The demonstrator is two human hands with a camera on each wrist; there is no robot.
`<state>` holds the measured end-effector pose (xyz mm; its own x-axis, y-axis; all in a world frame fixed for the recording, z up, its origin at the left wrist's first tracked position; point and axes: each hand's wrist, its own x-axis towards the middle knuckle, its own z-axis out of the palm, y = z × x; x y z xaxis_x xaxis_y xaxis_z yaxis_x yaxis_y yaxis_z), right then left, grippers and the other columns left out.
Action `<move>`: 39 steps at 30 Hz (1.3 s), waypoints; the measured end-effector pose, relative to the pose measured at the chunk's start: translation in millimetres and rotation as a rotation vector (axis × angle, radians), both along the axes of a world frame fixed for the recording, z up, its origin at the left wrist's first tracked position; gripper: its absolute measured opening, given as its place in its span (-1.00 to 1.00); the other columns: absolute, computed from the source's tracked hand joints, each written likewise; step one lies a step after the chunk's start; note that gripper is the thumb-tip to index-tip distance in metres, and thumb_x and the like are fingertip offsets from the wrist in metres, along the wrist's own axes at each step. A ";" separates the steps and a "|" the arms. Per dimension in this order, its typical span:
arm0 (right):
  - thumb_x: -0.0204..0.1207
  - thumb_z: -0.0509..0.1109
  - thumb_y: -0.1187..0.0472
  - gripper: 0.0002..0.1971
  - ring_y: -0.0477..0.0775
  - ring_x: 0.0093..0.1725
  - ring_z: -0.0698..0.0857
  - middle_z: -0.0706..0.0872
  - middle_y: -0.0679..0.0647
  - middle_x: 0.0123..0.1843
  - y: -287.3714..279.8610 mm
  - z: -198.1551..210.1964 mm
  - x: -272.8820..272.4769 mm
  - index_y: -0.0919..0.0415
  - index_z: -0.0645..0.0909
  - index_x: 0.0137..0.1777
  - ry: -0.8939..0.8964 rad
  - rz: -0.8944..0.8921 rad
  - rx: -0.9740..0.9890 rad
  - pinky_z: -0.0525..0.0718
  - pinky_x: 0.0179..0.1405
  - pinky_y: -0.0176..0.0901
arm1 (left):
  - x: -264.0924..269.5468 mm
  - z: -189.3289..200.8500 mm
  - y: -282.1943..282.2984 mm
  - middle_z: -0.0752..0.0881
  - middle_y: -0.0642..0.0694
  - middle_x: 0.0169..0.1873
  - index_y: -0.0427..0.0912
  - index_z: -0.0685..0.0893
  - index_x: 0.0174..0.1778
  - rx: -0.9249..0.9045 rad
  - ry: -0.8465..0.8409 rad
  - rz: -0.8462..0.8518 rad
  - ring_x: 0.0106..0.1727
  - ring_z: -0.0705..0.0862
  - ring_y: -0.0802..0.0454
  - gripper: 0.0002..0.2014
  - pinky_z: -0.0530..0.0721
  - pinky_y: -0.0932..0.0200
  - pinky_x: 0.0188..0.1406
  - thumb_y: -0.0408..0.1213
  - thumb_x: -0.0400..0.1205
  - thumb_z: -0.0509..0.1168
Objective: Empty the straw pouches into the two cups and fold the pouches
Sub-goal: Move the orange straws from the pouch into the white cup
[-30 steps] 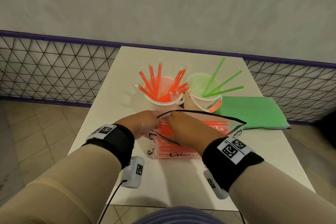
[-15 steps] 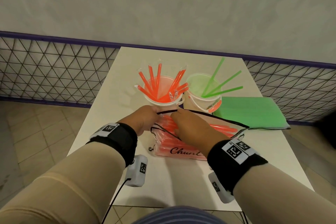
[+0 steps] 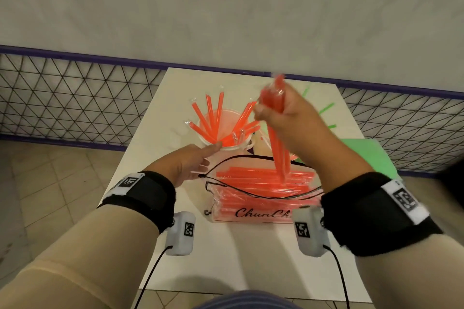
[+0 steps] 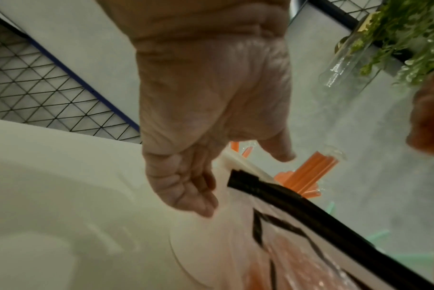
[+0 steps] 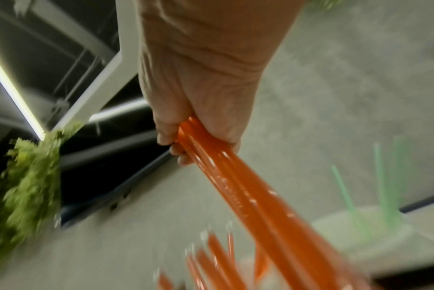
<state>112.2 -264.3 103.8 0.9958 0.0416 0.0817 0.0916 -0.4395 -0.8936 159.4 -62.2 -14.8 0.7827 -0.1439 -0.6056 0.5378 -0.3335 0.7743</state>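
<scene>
Right hand (image 3: 283, 118) grips a bundle of orange straws (image 3: 277, 148) above the open clear pouch (image 3: 253, 198). Left hand (image 3: 185, 165), grip loose and empty, reaches toward the orange-straw cup (image 3: 236, 149) on the tabletop (image 3: 238, 258).

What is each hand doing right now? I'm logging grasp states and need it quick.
Left hand: open, fingers extended toward the cup of orange straws, holding nothing.
Right hand: closed around a bundle of orange straws, lifted above the pouch.

The right hand (image 3: 281, 118) hides most of the green-straw cup (image 3: 261, 152).
</scene>
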 end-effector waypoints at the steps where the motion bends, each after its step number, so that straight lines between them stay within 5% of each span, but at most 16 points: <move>1: 0.64 0.35 0.05 -0.58 -0.21 0.10 0.67 0.71 -0.20 0.09 -2.9 10.0 2.0 -0.05 0.43 0.47 -0.038 -0.054 0.067 0.59 0.08 -0.38 | 3.7 -0.4 0.0 0.62 -0.16 0.21 -0.19 0.45 0.37 0.021 -0.039 0.081 0.10 0.66 -0.02 -0.38 0.61 0.08 0.01 0.18 0.56 0.37; 4: 0.65 0.32 0.01 -0.80 -0.05 0.07 0.71 0.72 -0.09 -0.04 -3.4 22.0 15.2 -0.14 0.48 0.23 -0.090 -0.133 0.214 0.64 0.25 0.04 | 13.1 2.2 -5.9 0.57 -0.16 0.26 -0.12 0.18 0.64 0.024 -0.141 0.220 -0.08 0.68 0.05 -0.26 0.64 0.16 -0.19 0.03 0.63 0.37; 7: 0.64 0.36 0.07 -0.81 -0.07 -0.07 0.70 0.68 -0.05 -0.09 9.2 16.1 36.8 -0.07 0.51 0.21 -0.096 -0.163 0.316 0.67 0.26 0.09 | 18.9 8.1 -20.0 0.64 -0.13 0.05 -0.05 0.10 0.66 -0.024 -0.161 0.281 -0.27 0.69 0.04 -0.33 0.71 0.19 -0.29 -0.22 0.69 0.30; 12: 0.64 0.35 0.07 -0.74 -0.14 -0.08 0.70 0.68 -0.06 0.04 34.7 -3.4 66.4 -0.01 0.46 0.28 -0.164 -0.271 0.407 0.67 0.16 -0.08 | 12.6 19.7 -36.1 0.72 -0.14 -0.16 0.00 0.51 0.18 -0.122 -0.168 0.286 -0.38 0.62 0.02 -0.83 0.73 0.13 -0.23 -0.31 0.70 0.23; 15: 0.64 0.35 0.07 -0.78 -0.07 0.01 0.71 0.70 -0.01 0.07 42.7 -8.0 77.0 -0.02 0.46 0.23 -0.246 -0.389 0.454 0.64 0.02 -0.20 | 7.4 24.0 -36.7 0.64 -0.13 -0.27 0.07 0.42 -0.12 -0.169 -0.162 0.330 -0.39 0.57 -0.01 -0.78 0.69 0.10 -0.24 -0.37 0.73 0.16; 17: 0.64 0.35 0.08 -0.82 -0.04 0.00 0.72 0.71 0.00 0.03 44.1 -11.9 82.8 -0.02 0.44 0.17 -0.302 -0.455 0.474 0.66 0.01 -0.21 | 7.1 23.9 -37.0 0.63 -0.14 -0.30 0.05 0.43 -0.08 -0.174 -0.169 0.319 -0.41 0.54 0.00 -0.81 0.70 0.09 -0.26 -0.37 0.73 0.14; 20: 0.64 0.34 0.08 -0.76 -0.05 0.01 0.73 0.70 -0.04 0.03 46.6 -24.8 86.7 0.04 0.41 0.23 -0.358 -0.484 0.421 0.65 0.00 -0.25 | 7.1 24.5 -37.3 0.64 -0.15 -0.27 0.06 0.35 0.24 -0.184 -0.164 0.325 -0.42 0.55 0.00 -0.77 0.70 0.12 -0.34 -0.34 0.74 0.13; 25: 0.67 0.29 0.09 -0.72 -0.03 0.07 0.68 0.65 0.00 0.13 54.3 -82.2 76.8 0.15 0.43 0.32 -0.233 -0.325 0.143 0.59 0.03 -0.18 | 3.6 33.4 -39.0 0.60 -0.15 -0.26 0.05 0.42 -0.17 -0.214 -0.115 0.372 -0.32 0.55 -0.08 -0.77 0.66 0.14 -0.35 -0.29 0.79 0.07; 27: 0.64 0.34 0.08 -0.70 0.06 0.10 0.69 0.69 0.06 0.13 52.4 -104.0 73.4 0.19 0.50 0.28 -0.150 -0.192 -0.076 0.65 0.10 -0.05 | 2.8 32.5 -36.9 0.61 -0.15 -0.26 0.09 0.39 -0.20 -0.187 -0.149 0.339 -0.32 0.55 -0.08 -0.75 0.66 0.13 -0.32 -0.30 0.78 0.10; 29: 0.60 0.40 0.13 -0.64 0.06 0.16 0.68 0.68 0.03 0.18 49.6 -111.6 70.3 0.16 0.48 0.36 -0.056 -0.094 -0.243 0.57 0.08 -0.15 | 5.9 29.0 -36.0 0.64 -0.14 -0.28 0.10 0.44 -0.15 -0.197 -0.186 0.317 -0.37 0.55 -0.06 -0.78 0.66 0.12 -0.35 -0.29 0.77 0.12; 32: 0.53 0.50 0.21 -0.23 -0.04 0.37 0.53 0.51 0.04 0.41 52.2 -103.5 65.2 0.06 0.12 0.62 -0.016 -0.017 -0.139 0.49 0.26 -0.25 | 15.9 25.1 -39.9 0.66 -0.10 -0.36 0.08 0.64 0.00 -0.164 -0.173 0.340 -0.47 0.53 -0.01 -0.78 0.67 0.12 -0.37 -0.11 0.77 0.07; 34: 0.55 0.47 0.22 -0.10 -0.03 0.59 0.28 0.25 0.06 0.65 62.0 -94.4 62.6 -0.09 -0.08 0.69 -0.184 0.044 -0.211 0.31 0.52 -0.19 | 18.3 27.9 -39.6 0.69 -0.09 -0.44 -0.02 0.70 0.00 -0.192 -0.077 0.413 -0.49 0.57 0.01 -0.64 0.67 0.16 -0.39 0.05 0.75 0.04; 36: 0.60 0.35 0.28 -0.19 0.06 0.68 0.10 0.08 0.05 0.72 74.3 -87.5 62.6 -0.10 -0.03 0.71 -0.413 0.164 -0.436 0.18 0.63 -0.07 | 15.5 25.6 -52.1 0.79 -0.18 -0.05 -0.08 0.68 0.18 -0.097 -0.090 0.414 -0.21 0.74 0.02 -0.62 0.70 0.14 -0.27 0.04 0.77 0.03; 37: 0.61 0.31 0.32 -0.25 0.15 0.70 0.06 0.07 0.09 0.73 79.2 -87.6 64.8 -0.10 0.05 0.71 -0.500 0.253 -0.546 0.15 0.65 0.04 | 8.5 20.1 -55.0 0.63 -0.26 0.36 -0.15 0.51 0.46 0.038 -0.201 0.280 0.21 0.72 -0.04 -0.62 0.73 0.04 -0.02 -0.13 0.78 0.06; 38: 0.61 0.28 0.37 -0.30 0.24 0.70 0.06 0.11 0.13 0.73 83.1 -87.7 66.2 -0.06 0.15 0.69 -0.540 0.350 -0.643 0.14 0.63 0.14 | 7.1 19.0 -63.4 0.32 -0.29 0.61 -0.21 0.24 0.65 0.136 -0.283 0.154 0.57 0.41 -0.24 -0.49 0.59 -0.17 0.33 -0.27 0.74 0.07; 39: 0.61 0.25 0.40 -0.36 0.31 0.70 0.08 0.17 0.17 0.72 85.3 -93.7 71.4 0.01 0.24 0.67 -0.532 0.431 -0.727 0.14 0.61 0.22 | 7.7 20.8 -66.0 0.12 -0.29 0.68 -0.22 0.07 0.70 0.232 -0.316 0.038 0.67 0.11 -0.39 -0.40 0.30 -0.40 0.51 -0.31 0.71 0.06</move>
